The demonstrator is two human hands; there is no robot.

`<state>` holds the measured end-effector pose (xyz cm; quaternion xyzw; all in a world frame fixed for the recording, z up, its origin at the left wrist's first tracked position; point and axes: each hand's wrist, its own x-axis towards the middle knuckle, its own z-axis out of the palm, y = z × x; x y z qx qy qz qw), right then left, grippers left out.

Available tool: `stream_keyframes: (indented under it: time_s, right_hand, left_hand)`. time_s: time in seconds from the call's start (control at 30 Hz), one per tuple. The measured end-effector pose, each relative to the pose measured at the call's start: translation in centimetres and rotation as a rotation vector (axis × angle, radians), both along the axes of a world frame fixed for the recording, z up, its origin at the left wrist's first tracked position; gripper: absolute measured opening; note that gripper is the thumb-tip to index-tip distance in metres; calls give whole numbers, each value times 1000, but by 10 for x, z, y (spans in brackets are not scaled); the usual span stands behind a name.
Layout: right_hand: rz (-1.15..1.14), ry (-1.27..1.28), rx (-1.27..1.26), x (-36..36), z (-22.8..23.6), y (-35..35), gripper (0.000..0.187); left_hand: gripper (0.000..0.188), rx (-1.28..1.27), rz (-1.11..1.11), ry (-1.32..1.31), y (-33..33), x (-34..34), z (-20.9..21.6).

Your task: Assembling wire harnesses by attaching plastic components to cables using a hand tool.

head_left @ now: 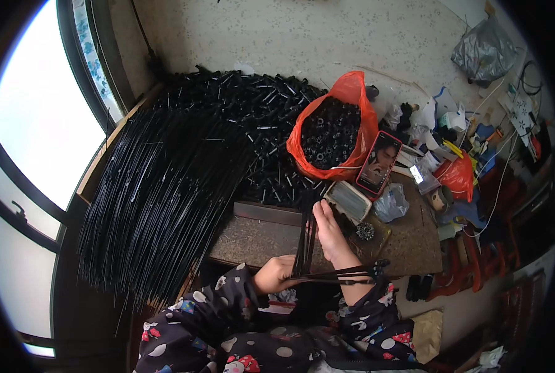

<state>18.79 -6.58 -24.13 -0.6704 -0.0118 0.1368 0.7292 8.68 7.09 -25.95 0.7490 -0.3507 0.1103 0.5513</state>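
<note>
My left hand (275,275) is closed around the lower end of a bundle of thin black rods (305,239). The bundle rises upright from that fist. My right hand (329,233) presses along its right side, its fingers together and partly hidden by the rods. More black rods (336,273) run rightward from my left hand across my right forearm, ending in thicker black tips. Just beyond my hands lies a heap of short black tubular parts (277,180). A small open tray (351,200) sits by my right fingertips.
A large stack of long black rods (159,193) covers the left side. An orange-red bag (359,90) holds small black parts. A phone (379,163) leans beside it. A small round toothed piece (365,231) lies on the brown board (408,242). Clutter fills the right.
</note>
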Motion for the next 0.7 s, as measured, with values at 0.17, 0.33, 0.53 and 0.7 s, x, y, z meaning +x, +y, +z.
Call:
stream_keyframes:
  time_s: [0.17,0.33,0.53,0.7]
  right_hand:
    - [285,820,550,-12,17,-3,56]
    - [128,277,347,17,36,14,71]
    - [419,-96,294,8,74,-6,89]
    - [765,-195,463,-62,56,-46,105]
  left_hand:
    - [24,97,-158,12,11,7,11]
    - [27,50,-282,-61,12,10,-2]
    - [41,414,177,-79,17,12,-48]
    - [103,511,548,77,16,2,-28]
